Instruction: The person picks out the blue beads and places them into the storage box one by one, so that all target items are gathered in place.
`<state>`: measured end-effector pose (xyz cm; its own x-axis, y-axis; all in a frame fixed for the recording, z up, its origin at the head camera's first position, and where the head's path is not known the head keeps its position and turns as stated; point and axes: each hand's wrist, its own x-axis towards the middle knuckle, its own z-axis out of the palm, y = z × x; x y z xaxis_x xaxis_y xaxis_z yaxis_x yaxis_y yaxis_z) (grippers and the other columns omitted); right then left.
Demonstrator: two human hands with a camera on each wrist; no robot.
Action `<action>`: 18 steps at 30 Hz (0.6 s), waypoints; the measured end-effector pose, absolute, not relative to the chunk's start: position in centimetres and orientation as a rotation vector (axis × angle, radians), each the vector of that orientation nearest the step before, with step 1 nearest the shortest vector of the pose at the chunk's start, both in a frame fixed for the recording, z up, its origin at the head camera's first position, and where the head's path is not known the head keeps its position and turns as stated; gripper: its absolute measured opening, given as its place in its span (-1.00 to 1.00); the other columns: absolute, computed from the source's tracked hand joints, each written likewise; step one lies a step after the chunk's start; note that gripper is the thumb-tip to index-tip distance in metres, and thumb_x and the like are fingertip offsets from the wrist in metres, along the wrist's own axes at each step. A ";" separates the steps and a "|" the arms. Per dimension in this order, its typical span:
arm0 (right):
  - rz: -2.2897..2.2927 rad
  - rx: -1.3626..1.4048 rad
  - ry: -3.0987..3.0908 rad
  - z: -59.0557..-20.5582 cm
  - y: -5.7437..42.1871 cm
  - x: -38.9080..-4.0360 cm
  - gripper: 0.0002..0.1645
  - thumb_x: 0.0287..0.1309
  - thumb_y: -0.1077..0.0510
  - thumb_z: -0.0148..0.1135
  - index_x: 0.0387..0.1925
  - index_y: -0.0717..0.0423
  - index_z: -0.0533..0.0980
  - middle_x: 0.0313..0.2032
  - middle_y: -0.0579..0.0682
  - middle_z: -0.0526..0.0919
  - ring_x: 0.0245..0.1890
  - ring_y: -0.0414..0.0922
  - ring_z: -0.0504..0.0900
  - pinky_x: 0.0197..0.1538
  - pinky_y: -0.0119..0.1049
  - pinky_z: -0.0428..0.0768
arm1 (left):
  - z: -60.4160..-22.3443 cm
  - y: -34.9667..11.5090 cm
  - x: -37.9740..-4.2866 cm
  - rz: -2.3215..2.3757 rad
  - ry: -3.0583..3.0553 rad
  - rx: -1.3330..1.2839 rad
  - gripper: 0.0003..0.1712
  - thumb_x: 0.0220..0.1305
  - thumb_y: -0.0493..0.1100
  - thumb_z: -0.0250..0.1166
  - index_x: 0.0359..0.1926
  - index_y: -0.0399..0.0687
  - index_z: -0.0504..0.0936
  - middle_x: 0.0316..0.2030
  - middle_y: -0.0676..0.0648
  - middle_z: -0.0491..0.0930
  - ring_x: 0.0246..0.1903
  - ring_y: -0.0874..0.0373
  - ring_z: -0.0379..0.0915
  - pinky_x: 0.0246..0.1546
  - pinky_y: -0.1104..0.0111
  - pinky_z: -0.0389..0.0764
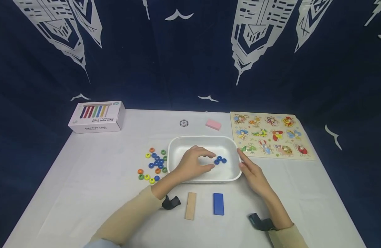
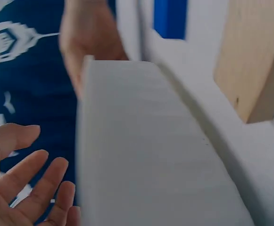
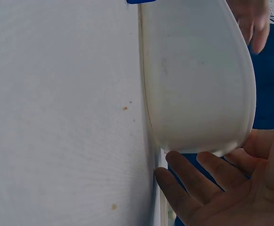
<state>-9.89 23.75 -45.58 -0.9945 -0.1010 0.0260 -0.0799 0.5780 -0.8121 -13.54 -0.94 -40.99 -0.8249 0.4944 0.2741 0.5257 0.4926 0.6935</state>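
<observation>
A white plastic tray [image 1: 190,179] stands on the table, with several blue beads [image 1: 219,159] together in its right half. Over the tray reaches my left hand [image 1: 194,163], thumb and fingers spread in a wide C just left of those beads, nothing held between them. In the left wrist view the left fingers [image 2: 47,181] are apart, beside the tray's outer wall [image 2: 132,136]. My right hand [image 1: 253,174] touches the tray's right end; the right wrist view shows its fingers [image 3: 193,176] loosely extended at the outer wall and the thumb near the rim.
Loose blue, green, yellow and orange beads [image 1: 156,163] lie left of the tray. In front are a plain wooden block [image 1: 190,206] and a blue block [image 1: 218,204]. Behind sit a pink block [image 1: 213,124], a round chip [image 1: 183,123], an insect puzzle board [image 1: 271,136] and a box [image 1: 97,117].
</observation>
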 end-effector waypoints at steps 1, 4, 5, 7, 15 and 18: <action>-1.423 -0.160 2.772 -45.5 23.7 -9.9 -0.45 0.29 0.00 -0.20 0.30 -0.29 0.04 0.32 -0.03 0.09 0.21 0.09 0.26 0.18 0.01 0.24 | -40.7 -1.6 -13.0 -1.312 -2.615 -0.896 -0.68 -0.06 -0.05 0.35 -0.19 0.10 0.62 -0.27 0.20 0.61 -0.20 0.34 0.38 -0.16 0.40 0.42; -1.427 -0.166 2.765 -45.3 23.8 -9.9 -0.45 0.29 -0.01 -0.19 0.30 -0.31 0.03 0.32 -0.04 0.08 0.22 0.08 0.25 0.19 0.00 0.23 | -40.2 -3.9 -11.7 -1.403 -2.474 -0.820 -0.72 -0.08 -0.09 0.37 -0.24 0.12 0.63 -0.28 0.21 0.60 -0.18 0.37 0.37 -0.14 0.39 0.42; -1.428 -0.169 2.764 -45.3 23.7 -9.8 -0.45 0.29 -0.01 -0.19 0.30 -0.30 0.03 0.32 -0.04 0.08 0.22 0.07 0.24 0.19 -0.01 0.23 | -40.2 -4.8 -11.3 -1.423 -2.454 -0.789 -0.72 -0.09 -0.11 0.38 -0.25 0.10 0.63 -0.28 0.19 0.60 -0.18 0.34 0.38 -0.13 0.38 0.42; -1.432 -0.172 2.763 -45.2 23.7 -9.8 -0.45 0.29 -0.01 -0.19 0.30 -0.29 0.03 0.32 -0.04 0.08 0.23 0.07 0.23 0.20 -0.01 0.23 | -40.5 -6.6 -10.8 -1.449 -2.416 -0.736 -0.72 -0.10 -0.14 0.39 -0.26 0.09 0.63 -0.28 0.17 0.60 -0.18 0.30 0.38 -0.18 0.35 0.42; -1.443 -0.162 2.749 -45.3 23.7 -9.8 -0.45 0.29 0.00 -0.18 0.30 -0.25 0.04 0.32 -0.04 0.08 0.24 0.07 0.22 0.20 -0.01 0.22 | -43.5 -13.8 -9.3 -1.384 -2.426 -0.439 -0.68 -0.17 -0.20 0.43 -0.27 -0.01 0.64 -0.25 0.11 0.60 -0.16 0.24 0.36 -0.19 0.35 0.40; -1.440 -0.156 2.750 -45.4 23.7 -9.8 -0.45 0.29 -0.01 -0.19 0.30 -0.25 0.04 0.32 -0.02 0.08 0.23 0.08 0.23 0.19 0.00 0.23 | -44.4 -15.3 -9.0 -1.353 -2.459 -0.315 -0.69 -0.15 -0.19 0.43 -0.27 -0.04 0.64 -0.27 0.12 0.60 -0.17 0.26 0.35 -0.20 0.32 0.40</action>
